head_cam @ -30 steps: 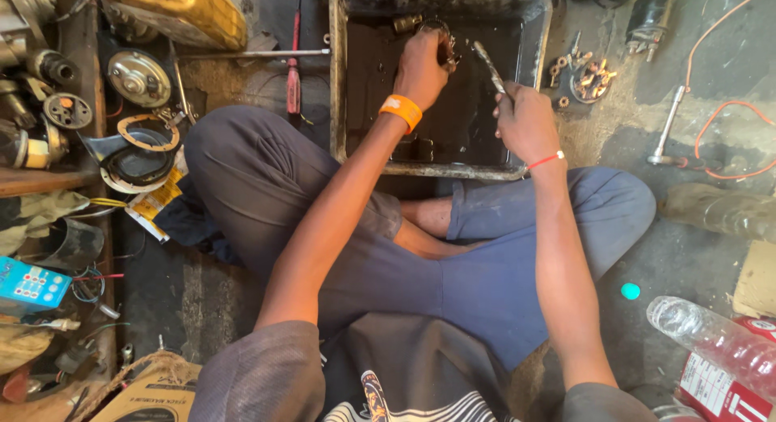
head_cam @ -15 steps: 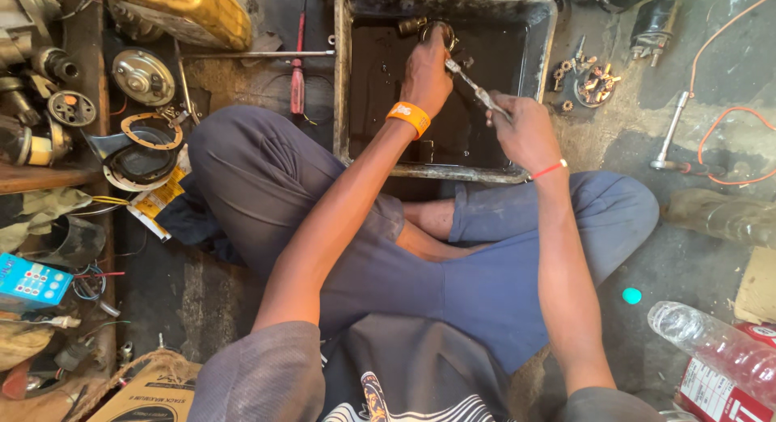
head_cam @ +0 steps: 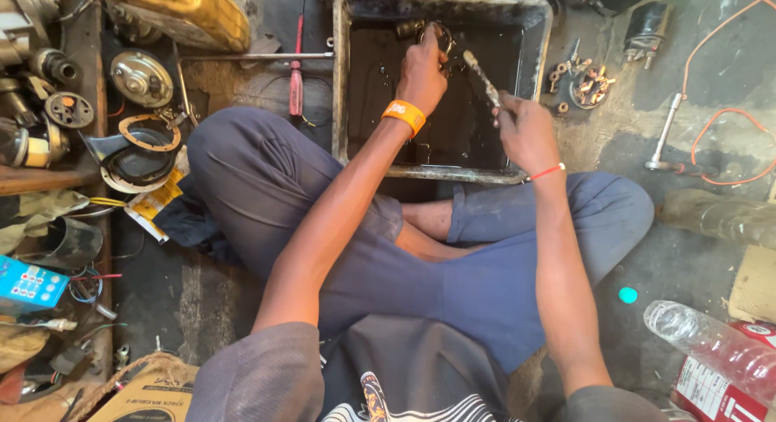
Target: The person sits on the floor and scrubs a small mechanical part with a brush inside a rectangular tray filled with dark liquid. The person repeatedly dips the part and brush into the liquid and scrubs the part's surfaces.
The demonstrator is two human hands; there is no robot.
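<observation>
1. The left hand (head_cam: 422,70), an orange wristband (head_cam: 404,115) on its wrist, is closed around a small dark metal part (head_cam: 437,35), holding it over the far end of the tray.
2. The right hand (head_cam: 525,131), a thin red thread (head_cam: 547,172) round its wrist, grips a small brush (head_cam: 482,78); the brush tip points at the metal part and sits just beside it.
3. Both hands work inside a square, blackened metal tray (head_cam: 343,82) that holds dark, oily liquid. The tray stands on the floor, touching the person's crossed legs at its near edge.
4. Just left of the tray lies a red-handled screwdriver (head_cam: 297,86), with a long metal rod (head_cam: 257,56) across it.
5. Further left on the floor are a round metal disc (head_cam: 141,78), a ring gasket (head_cam: 149,132) and a yellow container (head_cam: 190,14) at the far edge.
6. Right of the tray, small copper-coloured fittings (head_cam: 592,86) are heaped near a metal socket tool (head_cam: 664,131) and an orange wire (head_cam: 711,119).
7. At the near right corner lies a clear plastic bottle (head_cam: 711,345).
</observation>
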